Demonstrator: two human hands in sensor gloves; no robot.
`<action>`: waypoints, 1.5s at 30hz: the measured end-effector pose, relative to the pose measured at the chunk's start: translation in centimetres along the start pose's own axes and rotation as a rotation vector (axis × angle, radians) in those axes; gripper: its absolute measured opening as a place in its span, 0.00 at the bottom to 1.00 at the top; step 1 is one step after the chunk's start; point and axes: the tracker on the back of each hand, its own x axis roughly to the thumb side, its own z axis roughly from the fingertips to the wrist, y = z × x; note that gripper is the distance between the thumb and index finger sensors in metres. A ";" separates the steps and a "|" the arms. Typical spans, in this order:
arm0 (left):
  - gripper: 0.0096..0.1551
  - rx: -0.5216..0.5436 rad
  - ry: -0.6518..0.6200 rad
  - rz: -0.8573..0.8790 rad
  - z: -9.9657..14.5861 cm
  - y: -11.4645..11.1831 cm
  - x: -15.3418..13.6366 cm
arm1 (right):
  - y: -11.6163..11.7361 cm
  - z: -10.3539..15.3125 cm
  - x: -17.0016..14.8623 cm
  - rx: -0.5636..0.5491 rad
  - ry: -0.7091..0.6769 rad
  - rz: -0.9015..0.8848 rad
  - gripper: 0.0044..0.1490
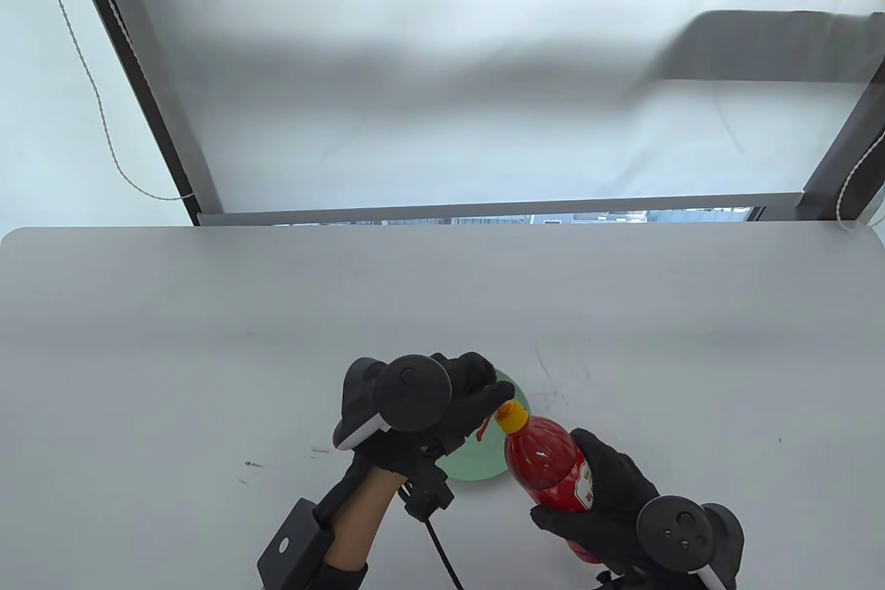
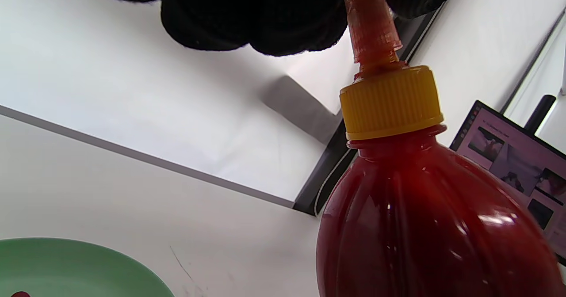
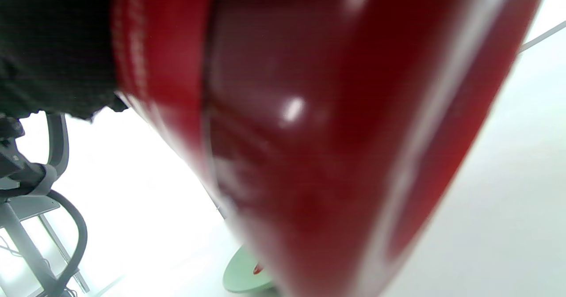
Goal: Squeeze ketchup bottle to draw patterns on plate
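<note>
A red ketchup bottle with a yellow cap is tilted, its top toward a green plate. My right hand grips the bottle's body from the right. My left hand is over the plate, and its fingers pinch the tip of the red translucent nozzle above the yellow cap. A small red ketchup mark lies on the plate. The bottle fills the right wrist view, with the plate below it. My left hand hides much of the plate.
The grey table has dark scuff marks right of the plate. A black cable runs from my left wrist to the front edge. A window frame stands behind the table. A monitor shows at the right in the left wrist view.
</note>
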 end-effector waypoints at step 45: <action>0.29 -0.142 -0.123 0.148 -0.2 -1.3 1.7 | 0.2 -0.2 -0.5 0.020 0.019 -0.008 0.67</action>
